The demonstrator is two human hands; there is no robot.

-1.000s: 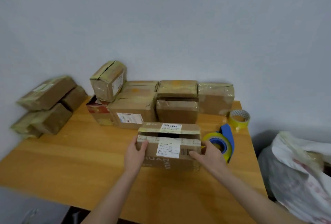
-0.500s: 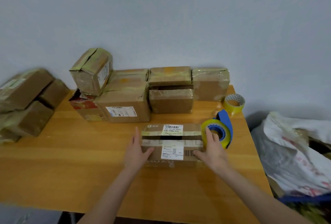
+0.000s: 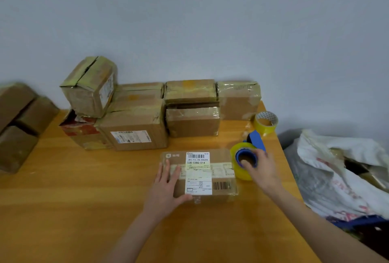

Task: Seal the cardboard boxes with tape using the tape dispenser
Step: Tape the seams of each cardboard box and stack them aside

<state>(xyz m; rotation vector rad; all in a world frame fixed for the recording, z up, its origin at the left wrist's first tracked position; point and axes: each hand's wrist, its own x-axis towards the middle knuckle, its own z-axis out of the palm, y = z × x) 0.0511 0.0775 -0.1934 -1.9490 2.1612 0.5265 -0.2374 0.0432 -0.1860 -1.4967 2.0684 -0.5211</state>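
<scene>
Cardboard box (image 3: 219, 175) labelled 538-538G-014: left hand (image 3: 164, 187) flat atop, right hand (image 3: 263, 171) grips tape dispenser (image 3: 239, 155).

Bare orange wooden table (image 3: 84, 189) lies open left of and in front of the flat brown white-labelled cardboard box (image 3: 199, 173) under my left hand (image 3: 164, 189). A row of tape-wrapped brown cardboard boxes (image 3: 189, 124) walls off the back. Just right, the blue tape dispenser with yellow roll (image 3: 239, 168) gripped in my right hand (image 3: 263, 171) crowds the box. A loose yellow tape roll (image 3: 265, 124) stands behind it.
</scene>
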